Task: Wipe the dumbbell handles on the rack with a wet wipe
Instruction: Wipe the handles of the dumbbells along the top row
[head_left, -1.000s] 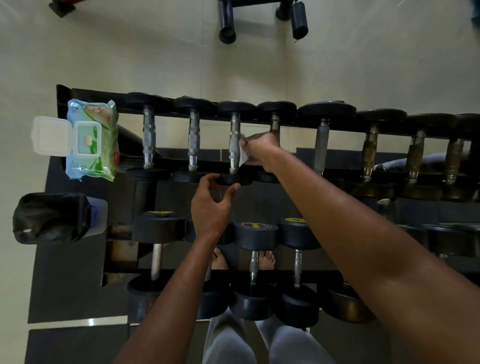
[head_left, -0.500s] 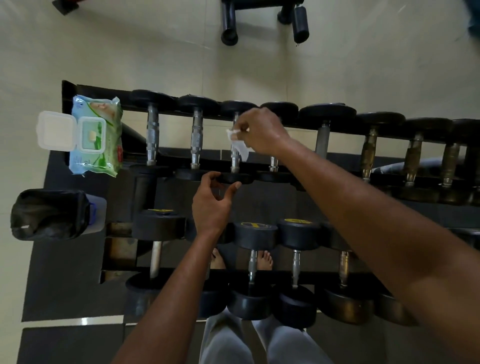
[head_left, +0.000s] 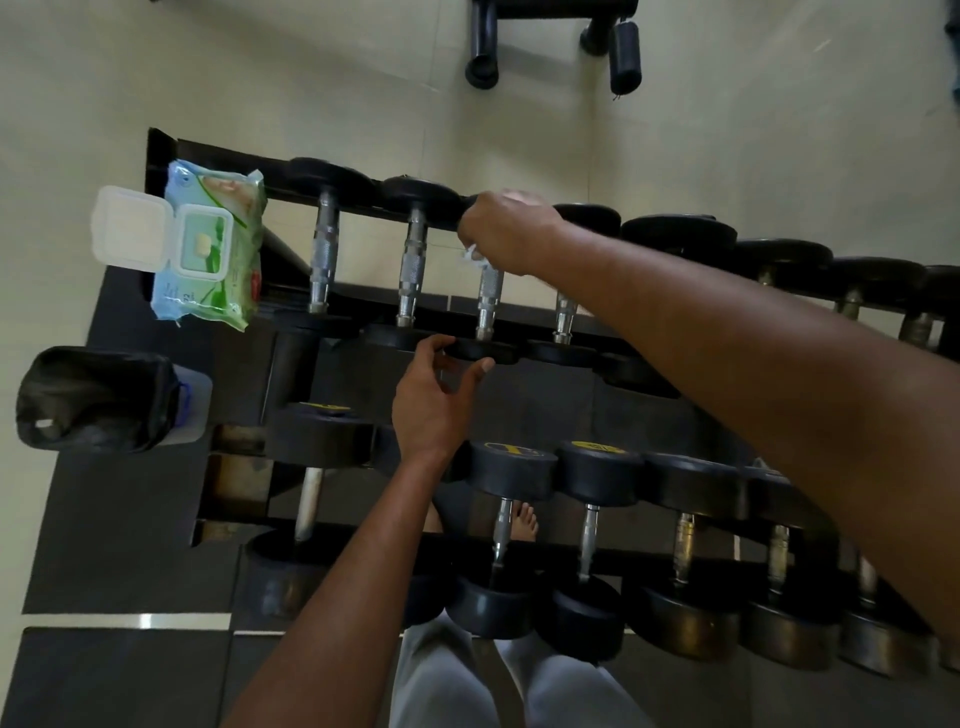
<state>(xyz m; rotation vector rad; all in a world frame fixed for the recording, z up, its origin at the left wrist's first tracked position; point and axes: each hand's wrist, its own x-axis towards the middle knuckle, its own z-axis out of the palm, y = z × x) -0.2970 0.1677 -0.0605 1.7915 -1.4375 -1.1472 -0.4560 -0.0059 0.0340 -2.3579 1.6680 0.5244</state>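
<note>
The rack (head_left: 519, 317) is standing on a dark mat (head_left: 119, 525) over a pale tiled floor (head_left: 311, 78), and everything here is placed against it. On its upper shelf a row of dumbbells is lying with metal handles showing between black ends. The right hand (head_left: 506, 231) is reaching over the far end of the third dumbbell (head_left: 488, 306) from the rack's left end, its fingers curling around the top of that handle and pinching a white wet wipe (head_left: 470, 255), a small corner of which is peeking out at the hand's left edge. The wipe is sitting against the upper part of the handle; how much of it is wrapping the metal cannot be told, since the hand is covering it. The left hand (head_left: 434, 402) is resting at the near end of the same dumbbell, thumb and fingers spread partway and cupping the black end without closing fully around it.

At the rack's left end a pack of wipes (head_left: 210, 254) is lying on the upper shelf with its white lid (head_left: 130, 228) flipped open to the left. Just beside the rack's left side, lower down, a bin lined with a black bag (head_left: 98, 400) is standing on the floor. The lower shelf is holding larger dumbbells (head_left: 511, 470), and bare toes (head_left: 525, 522) are showing between them. Beyond the rack's far side, black legs of other equipment (head_left: 483, 47) are standing on the tiles.
</note>
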